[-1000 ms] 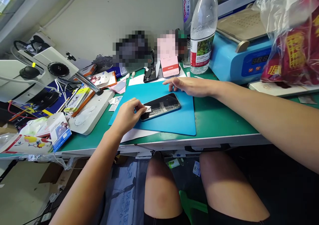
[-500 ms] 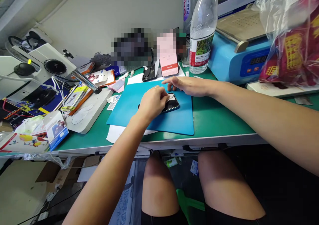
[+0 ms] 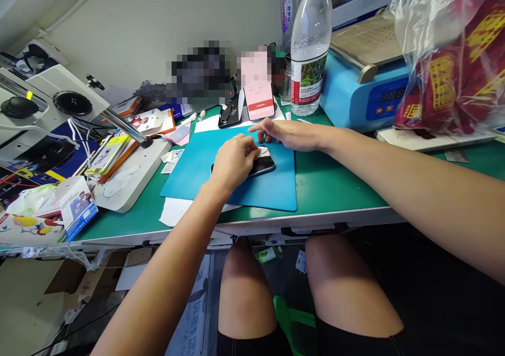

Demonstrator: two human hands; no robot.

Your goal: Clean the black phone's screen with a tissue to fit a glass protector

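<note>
A smartphone (image 3: 263, 166) with a dark screen lies on the blue mat (image 3: 189, 172). My left hand (image 3: 235, 159) rests over its left part, fingers pinched together on what looks like a small white wipe (image 3: 265, 151) against the glass. That hand hides much of the phone. Just beyond the phone's far edge, my right hand (image 3: 290, 134) hovers palm down, its index finger stretched out and the others loosely bent, with nothing seen in it.
Behind the mat, a lit phone (image 3: 259, 102) leans beside a black phone part (image 3: 230, 114). A water bottle (image 3: 311, 56) and a blue heating plate (image 3: 359, 93) stand to the right, near a bag of red packets (image 3: 445, 82). At left is a microscope stand (image 3: 130, 182).
The whole view has shifted slightly, so everything sits a little further left. Both hands keep nearly the same places over the phone, with the left still pressing the white wipe.
</note>
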